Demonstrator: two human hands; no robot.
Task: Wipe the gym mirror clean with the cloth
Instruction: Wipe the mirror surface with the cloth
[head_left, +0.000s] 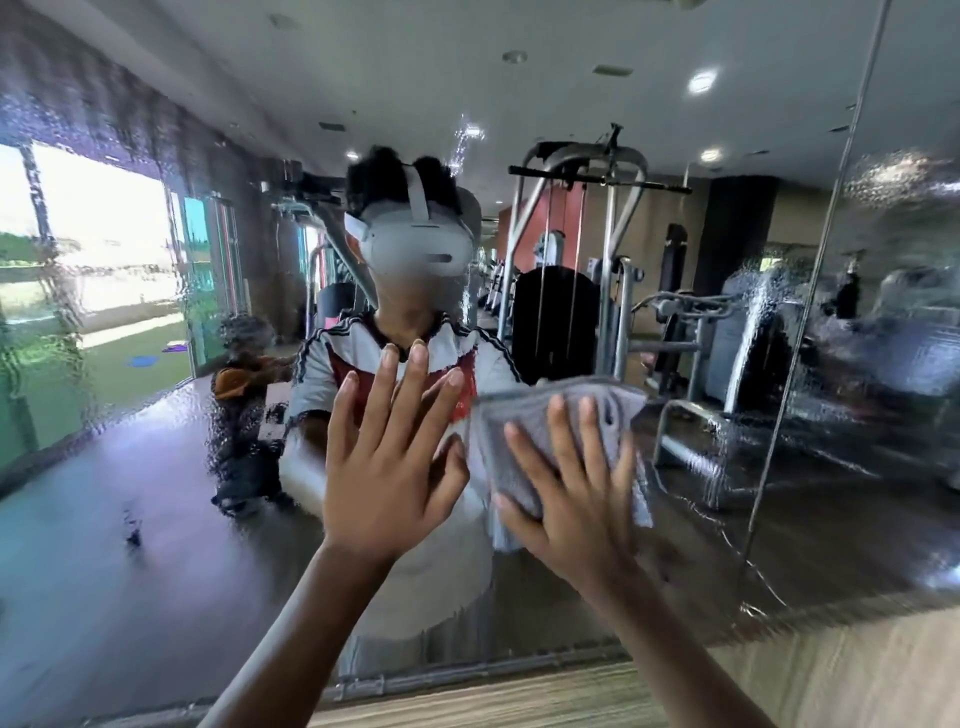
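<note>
We press our right hand (576, 499) flat on the folded grey cloth (524, 415), its fingers (563, 431) straight and a little spread, pinning it against the mirror (156, 545). The cloth lies under those fingers and reaches past their tips, upward and to the left. Our left hand (395, 462) is just beside it, fingers fanned wide and straight, holding nothing, the tips apparently resting on the mirror. Beyond the left fingers, and well out past the right ones, a rippled wet film (93, 322) covers the mirror, so we judge much wiping remains. The cloth looks soft, light and limp, so it may bunch or slip from under flat fingers on the slick surface. We judge it best kept folded and pressed through its middle. The mirror is rigid but fragile, and firm, even pressure suits it
</note>
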